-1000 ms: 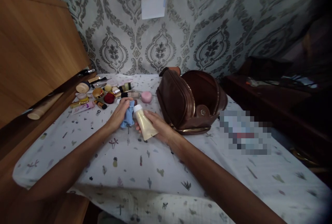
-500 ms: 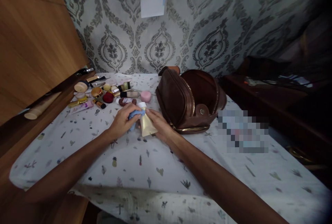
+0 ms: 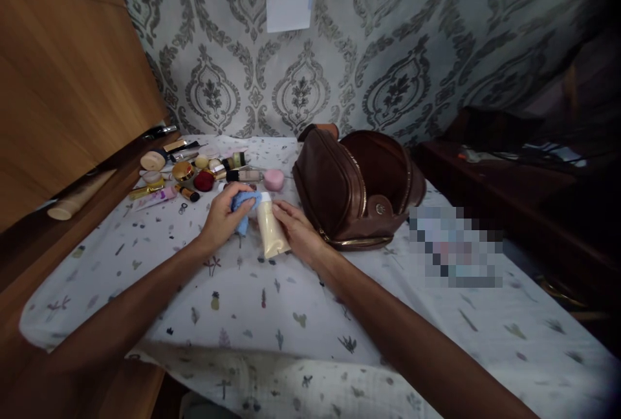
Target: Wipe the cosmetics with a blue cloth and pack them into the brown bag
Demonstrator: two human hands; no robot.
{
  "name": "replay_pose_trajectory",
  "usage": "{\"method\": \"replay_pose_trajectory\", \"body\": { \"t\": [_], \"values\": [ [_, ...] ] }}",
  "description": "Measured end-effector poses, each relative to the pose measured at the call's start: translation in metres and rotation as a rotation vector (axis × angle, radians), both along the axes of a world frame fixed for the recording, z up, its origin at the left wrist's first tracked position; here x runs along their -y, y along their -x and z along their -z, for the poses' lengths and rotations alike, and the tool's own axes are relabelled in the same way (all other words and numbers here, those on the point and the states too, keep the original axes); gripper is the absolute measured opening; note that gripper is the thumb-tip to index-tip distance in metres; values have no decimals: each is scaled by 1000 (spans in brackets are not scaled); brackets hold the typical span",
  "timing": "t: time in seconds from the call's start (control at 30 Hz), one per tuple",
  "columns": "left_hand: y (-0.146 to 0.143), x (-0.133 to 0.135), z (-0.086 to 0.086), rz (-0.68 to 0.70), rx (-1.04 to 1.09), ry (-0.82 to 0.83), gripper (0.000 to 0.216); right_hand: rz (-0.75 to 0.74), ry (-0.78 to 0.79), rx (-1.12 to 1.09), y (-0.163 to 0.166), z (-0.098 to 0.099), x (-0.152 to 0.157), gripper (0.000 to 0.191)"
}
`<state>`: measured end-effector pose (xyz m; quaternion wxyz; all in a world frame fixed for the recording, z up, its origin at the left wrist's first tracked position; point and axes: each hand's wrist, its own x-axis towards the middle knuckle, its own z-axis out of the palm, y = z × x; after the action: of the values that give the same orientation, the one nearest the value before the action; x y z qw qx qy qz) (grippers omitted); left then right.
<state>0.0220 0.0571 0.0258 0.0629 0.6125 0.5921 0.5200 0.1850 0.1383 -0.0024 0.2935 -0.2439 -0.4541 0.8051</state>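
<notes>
My left hand (image 3: 224, 214) is closed on a blue cloth (image 3: 242, 212), which touches the white cap end of a cream-coloured squeeze tube (image 3: 271, 230). From the right side, my right hand (image 3: 297, 228) grips the tube with the thumb on its front. The tube is tilted, cap upward and flat end toward me. Just behind the hands lie a pink round jar (image 3: 274, 180) and a bottle with a black cap (image 3: 242, 175). A brown leather toiletry bag (image 3: 325, 180) stands unzipped right of my right hand.
Several cosmetics, including a red round item (image 3: 203, 180) and a gold-rimmed compact (image 3: 183, 172), lie at the back left. A wooden cabinet (image 3: 72, 70) borders the left side. On the right of the patterned tablecloth (image 3: 301, 302) is a blurred-out item (image 3: 456, 247).
My left hand with the blue cloth has shifted left and up near the cap, showing more of the tube. My right hand still holds the tube, now slightly turned.
</notes>
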Motion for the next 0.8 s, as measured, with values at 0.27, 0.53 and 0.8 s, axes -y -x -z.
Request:
{"method": "replay_pose_trajectory", "body": {
  "t": [0.27,0.53,0.8],
  "values": [
    [-15,5,1,220,-173,4,15,154,3,-71,2,0,-3,45],
    [-12,4,-1,127,-82,9,16,33,-23,-37,-3,-11,2,40],
    [-17,6,1,136,-141,19,14,-15,94,-114,-1,-7,0,39]
  ]
}}
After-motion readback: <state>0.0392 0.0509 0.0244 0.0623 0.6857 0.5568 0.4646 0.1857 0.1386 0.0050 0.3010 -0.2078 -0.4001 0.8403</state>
